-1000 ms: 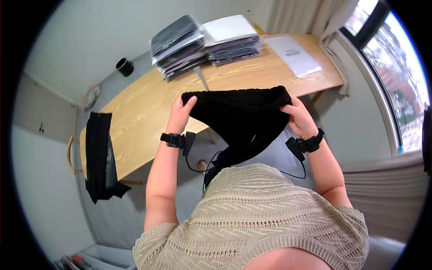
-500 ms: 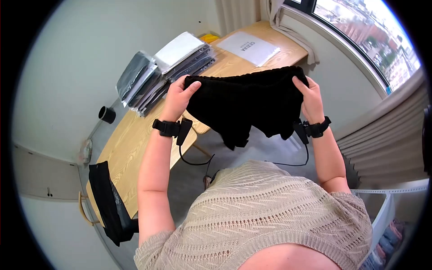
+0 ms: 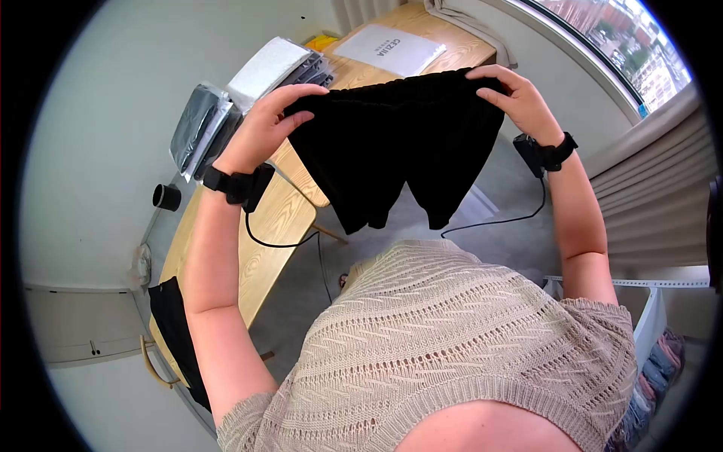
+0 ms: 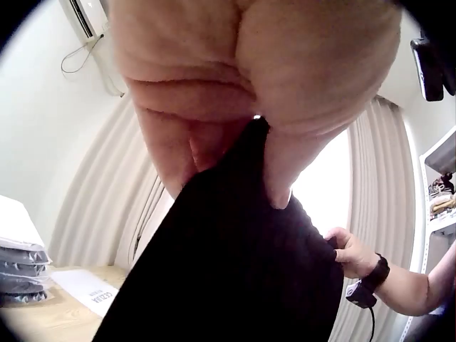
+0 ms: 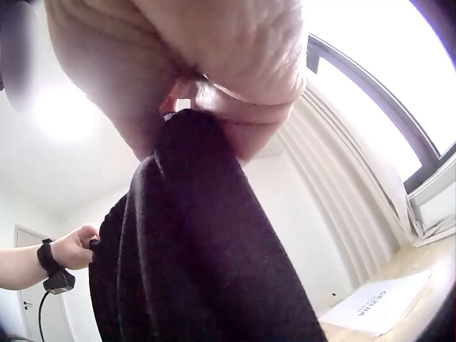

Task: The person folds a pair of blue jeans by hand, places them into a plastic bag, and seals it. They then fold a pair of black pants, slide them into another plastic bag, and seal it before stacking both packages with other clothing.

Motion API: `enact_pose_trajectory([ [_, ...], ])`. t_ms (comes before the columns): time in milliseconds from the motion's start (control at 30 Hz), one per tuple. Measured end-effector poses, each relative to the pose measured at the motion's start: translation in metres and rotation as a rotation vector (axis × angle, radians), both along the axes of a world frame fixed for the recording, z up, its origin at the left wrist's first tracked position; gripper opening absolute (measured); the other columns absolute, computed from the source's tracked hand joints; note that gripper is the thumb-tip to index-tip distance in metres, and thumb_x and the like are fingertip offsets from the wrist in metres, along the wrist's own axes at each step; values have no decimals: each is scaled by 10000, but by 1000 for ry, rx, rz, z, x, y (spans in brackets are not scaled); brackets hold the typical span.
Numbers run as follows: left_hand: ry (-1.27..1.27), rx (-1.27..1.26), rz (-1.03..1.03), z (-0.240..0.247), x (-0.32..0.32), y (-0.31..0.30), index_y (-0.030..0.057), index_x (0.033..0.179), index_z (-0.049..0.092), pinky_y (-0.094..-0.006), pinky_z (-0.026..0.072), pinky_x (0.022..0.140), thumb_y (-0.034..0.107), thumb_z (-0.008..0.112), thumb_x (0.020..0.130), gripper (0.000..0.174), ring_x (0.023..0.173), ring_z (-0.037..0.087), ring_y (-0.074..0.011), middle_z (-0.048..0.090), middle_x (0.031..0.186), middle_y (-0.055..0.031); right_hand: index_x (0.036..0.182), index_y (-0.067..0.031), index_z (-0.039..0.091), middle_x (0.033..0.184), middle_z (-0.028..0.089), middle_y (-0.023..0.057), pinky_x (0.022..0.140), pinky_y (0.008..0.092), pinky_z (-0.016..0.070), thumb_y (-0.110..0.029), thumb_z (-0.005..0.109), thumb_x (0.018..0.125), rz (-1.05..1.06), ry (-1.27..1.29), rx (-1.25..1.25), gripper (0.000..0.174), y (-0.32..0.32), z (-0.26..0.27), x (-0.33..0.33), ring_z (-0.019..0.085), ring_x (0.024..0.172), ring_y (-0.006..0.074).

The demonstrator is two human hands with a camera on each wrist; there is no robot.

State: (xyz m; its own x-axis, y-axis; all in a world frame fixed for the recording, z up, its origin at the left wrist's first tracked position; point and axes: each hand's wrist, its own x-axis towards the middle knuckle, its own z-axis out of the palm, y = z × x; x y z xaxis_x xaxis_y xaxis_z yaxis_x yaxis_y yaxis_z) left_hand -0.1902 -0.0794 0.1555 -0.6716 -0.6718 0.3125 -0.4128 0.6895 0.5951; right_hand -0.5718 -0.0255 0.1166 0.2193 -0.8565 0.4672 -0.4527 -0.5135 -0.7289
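Note:
A pair of black knit shorts (image 3: 399,143) hangs in the air in front of the person, stretched out by its waistband. My left hand (image 3: 273,119) pinches the waistband's left corner, and my right hand (image 3: 506,90) pinches the right corner. Two short legs dangle below. In the left wrist view the black fabric (image 4: 235,263) runs from my left hand (image 4: 242,135) across to the right hand (image 4: 350,253). The right wrist view shows the black cloth (image 5: 199,249) bunched under my right hand (image 5: 203,107), with the left hand (image 5: 75,246) far off at its other end.
A wooden table (image 3: 279,218) stands below and to the left. On it lie stacks of bagged garments (image 3: 226,98), a white sheet (image 3: 388,49) and a black cloth (image 3: 177,339) draped over the near end. A black cup (image 3: 166,197) sits beyond it. A window (image 3: 617,38) is at the right.
Both hands have lifted the shorts higher and spread the waistband wider. The view has swung right, so the table now lies further left.

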Motion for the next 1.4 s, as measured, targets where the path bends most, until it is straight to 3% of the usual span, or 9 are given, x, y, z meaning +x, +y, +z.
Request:
enact_pose_trajectory([
  [133,-40,81,8,2,1,-4,106,1162,592,-233,427,758,-6,606,838,344,868,515,-108,603,1081,-2,1062,-58,609,936,571,-25,720,199,400,-50,654,811,-69,242,211,255,-2,10,-11,470,772,59],
  [233,-43,89,3,6,-3,2,92,1131,604,-260,454,753,12,605,839,302,953,565,-156,618,1095,-32,1014,-55,610,887,563,-44,624,196,366,-57,678,781,-57,102,85,242,1,6,-2,408,681,47],
  [467,-117,50,-114,-1,-1,-6,69,1059,616,-287,459,745,14,634,801,264,885,570,-222,614,974,-69,948,-50,587,826,579,-12,638,243,392,-77,692,757,-35,174,172,219,11,15,1,441,685,85],
  [633,-324,85,-110,-4,2,-12,-7,863,539,-324,446,682,51,669,769,171,789,538,-251,568,824,-106,807,-45,518,666,468,61,553,272,370,-130,747,711,6,398,14,263,14,8,-2,410,584,166],
  [900,-190,151,-5,-12,7,-7,-9,831,484,-299,405,603,45,619,770,157,632,447,-165,463,675,-90,746,-20,478,660,487,96,552,306,383,-177,764,686,-14,580,-109,332,26,3,-6,454,600,237],
  [1033,-117,193,133,-19,11,-10,18,865,472,-209,325,558,73,568,813,122,652,379,-40,425,719,34,737,-23,430,651,430,94,549,297,356,-163,760,693,2,415,-157,360,29,1,-4,391,592,232],
  [1233,125,202,209,-21,10,-6,61,870,450,-201,300,586,111,596,843,156,679,356,-38,377,737,55,824,-46,435,669,415,19,544,236,319,-129,716,788,-170,204,-22,296,34,-3,2,346,613,78],
  [1333,147,64,202,-13,2,5,57,922,502,-191,345,637,135,623,843,164,696,403,-50,435,754,53,1026,-37,516,887,524,-28,684,179,396,-83,686,821,-154,-260,2,271,35,-4,12,471,757,51],
  [1400,443,174,169,0,-11,22,40,997,577,-203,421,708,170,676,829,234,757,508,-63,558,787,34,1047,-15,541,899,554,-14,719,184,419,-70,680,823,-146,-304,6,269,43,7,19,508,787,59],
])
